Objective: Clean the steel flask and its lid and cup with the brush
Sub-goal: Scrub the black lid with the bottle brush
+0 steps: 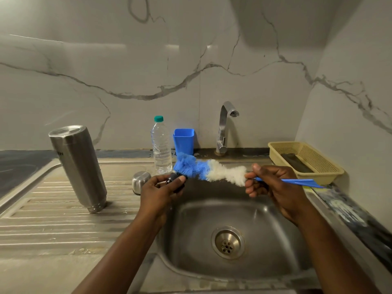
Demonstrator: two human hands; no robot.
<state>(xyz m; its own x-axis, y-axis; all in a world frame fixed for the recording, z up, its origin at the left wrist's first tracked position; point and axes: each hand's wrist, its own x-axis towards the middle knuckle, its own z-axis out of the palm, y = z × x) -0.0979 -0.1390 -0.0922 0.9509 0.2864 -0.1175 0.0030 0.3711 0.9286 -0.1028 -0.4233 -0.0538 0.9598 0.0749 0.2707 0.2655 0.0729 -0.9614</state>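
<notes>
Head view: the left hand [161, 188] pinches the small dark lid [177, 181] over the sink [275, 240], and the right hand [273, 183] grips the brush [212, 170] where handle meets soft bristles. The lid looks light, stiff and probably slippery, so hold its rim. The flask [78, 166] stands inverted on the worktop [53, 219], the cup [141, 181] just left of the sink edge. There is open room above the basin.

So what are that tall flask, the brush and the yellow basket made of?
The flask looks like brushed stainless steel: grey and dully reflective. The brush seems to be soft synthetic fibre, fluffy blue and white, on a thin blue plastic-looking handle. The basket looks like matte moulded plastic, pale yellow with fine mesh holes.
</notes>
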